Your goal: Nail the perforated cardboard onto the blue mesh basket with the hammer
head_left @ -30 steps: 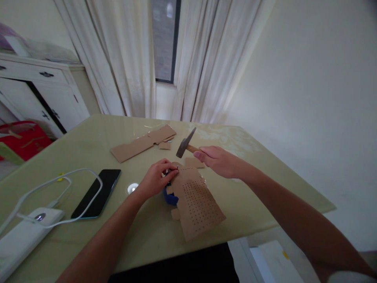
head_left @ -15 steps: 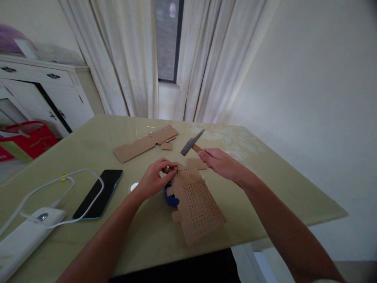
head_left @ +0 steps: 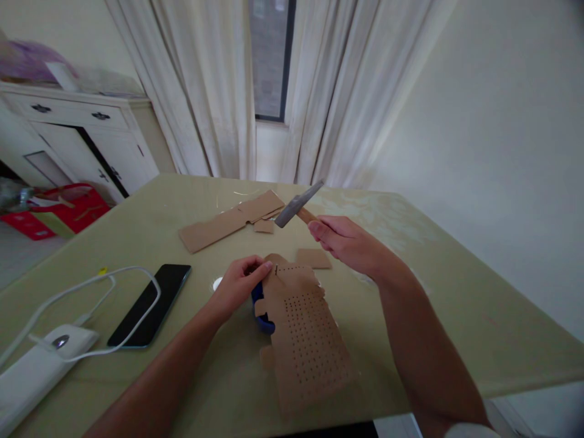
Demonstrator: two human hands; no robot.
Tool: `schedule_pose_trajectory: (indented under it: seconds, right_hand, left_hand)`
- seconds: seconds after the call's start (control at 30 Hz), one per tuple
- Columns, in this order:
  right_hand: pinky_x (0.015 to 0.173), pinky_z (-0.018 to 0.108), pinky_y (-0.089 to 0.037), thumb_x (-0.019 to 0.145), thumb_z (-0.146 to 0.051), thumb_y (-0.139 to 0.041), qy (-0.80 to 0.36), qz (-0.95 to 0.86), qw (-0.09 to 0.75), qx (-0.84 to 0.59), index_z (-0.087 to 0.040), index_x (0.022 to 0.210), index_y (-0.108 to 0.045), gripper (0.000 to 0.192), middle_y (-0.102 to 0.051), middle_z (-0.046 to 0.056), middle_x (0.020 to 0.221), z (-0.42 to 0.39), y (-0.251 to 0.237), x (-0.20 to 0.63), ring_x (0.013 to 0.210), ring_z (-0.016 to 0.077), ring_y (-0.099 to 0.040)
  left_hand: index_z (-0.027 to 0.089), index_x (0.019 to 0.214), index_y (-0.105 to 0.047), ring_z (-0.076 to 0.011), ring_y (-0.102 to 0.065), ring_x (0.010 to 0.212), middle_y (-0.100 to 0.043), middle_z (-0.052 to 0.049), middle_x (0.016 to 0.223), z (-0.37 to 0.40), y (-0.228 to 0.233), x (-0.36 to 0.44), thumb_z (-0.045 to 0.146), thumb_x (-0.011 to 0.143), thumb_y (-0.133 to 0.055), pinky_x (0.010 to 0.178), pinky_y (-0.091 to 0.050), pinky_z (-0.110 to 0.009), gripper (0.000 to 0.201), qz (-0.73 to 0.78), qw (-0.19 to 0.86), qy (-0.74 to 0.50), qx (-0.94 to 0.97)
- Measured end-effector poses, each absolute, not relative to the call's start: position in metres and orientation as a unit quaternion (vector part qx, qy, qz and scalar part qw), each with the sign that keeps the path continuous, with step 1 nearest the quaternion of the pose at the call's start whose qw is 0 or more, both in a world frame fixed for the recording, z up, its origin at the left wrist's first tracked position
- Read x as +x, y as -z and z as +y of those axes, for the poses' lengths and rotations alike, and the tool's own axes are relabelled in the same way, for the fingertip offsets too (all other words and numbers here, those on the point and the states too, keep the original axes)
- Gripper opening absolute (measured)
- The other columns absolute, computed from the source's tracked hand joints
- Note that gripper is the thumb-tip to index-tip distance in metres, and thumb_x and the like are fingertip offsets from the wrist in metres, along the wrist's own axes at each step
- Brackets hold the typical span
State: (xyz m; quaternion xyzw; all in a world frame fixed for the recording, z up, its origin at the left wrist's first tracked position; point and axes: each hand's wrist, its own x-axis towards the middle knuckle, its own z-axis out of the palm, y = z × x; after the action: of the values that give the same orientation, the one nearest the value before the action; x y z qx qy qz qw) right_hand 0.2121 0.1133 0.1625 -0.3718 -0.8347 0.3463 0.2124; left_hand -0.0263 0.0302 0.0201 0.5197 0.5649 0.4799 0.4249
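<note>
A piece of cardboard (head_left: 310,328) with rows of punched holes lies over a blue round object (head_left: 263,322), mostly hidden beneath it. My left hand (head_left: 237,283) grips the cardboard's upper left edge, thumb on top and fingers curled beyond the edge. Just right of that thumb, a thin dark nail (head_left: 276,269) stands upright in the cardboard. My right hand (head_left: 344,240) is closed around the wooden handle of a hammer (head_left: 298,204). Its grey metal head is raised above the table, up and right of the nail and apart from it.
Cardboard strips (head_left: 232,219) lie at the back, with a small cardboard square (head_left: 314,258) nearer. A phone (head_left: 150,304), a white power strip (head_left: 45,365) with a looping white cable (head_left: 157,286) and a small white round thing (head_left: 218,283) are on the left of the table (head_left: 438,292).
My left fingers have let go of the nail and now hold the cardboard's edge; the nail stands by itself. The hammer has risen slightly. The view has shifted a little left.
</note>
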Motion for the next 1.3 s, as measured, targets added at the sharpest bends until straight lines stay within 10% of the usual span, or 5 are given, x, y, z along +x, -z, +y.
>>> schedule_pose_trajectory:
  seconds: [0.7, 1.3]
  right_hand:
    - [0.070, 0.034, -0.028, 0.117, -0.048, -0.047, -0.214, -0.919, 0.015, -0.331, -0.021, 0.091, -0.065, 0.041, -0.067, 0.003, 0.081, 0.104, -0.166, 0.227, 0.076, 0.0185, -0.057]
    - [0.069, 0.035, -0.027, 0.118, -0.052, -0.042, -0.177, -0.923, 0.046, -0.340, -0.022, 0.090, -0.061, 0.045, -0.064, 0.002, 0.076, 0.091, -0.162, 0.221, 0.072, 0.0187, -0.056]
  left_hand:
    - [0.020, 0.076, -0.069, -0.0176, -0.058, 0.070, -0.061, -0.001, 0.073, 0.031, -0.004, -0.021, 0.072, 0.084, -0.078, 0.060, -0.046, -0.027, 0.054, 0.573, 0.493, -0.510, 0.411]
    - [0.018, 0.080, -0.075, -0.0195, -0.061, 0.068, -0.066, -0.003, 0.071, 0.030, -0.007, -0.024, 0.066, 0.084, -0.078, 0.058, -0.046, -0.028, 0.049, 0.578, 0.470, -0.486, 0.457]
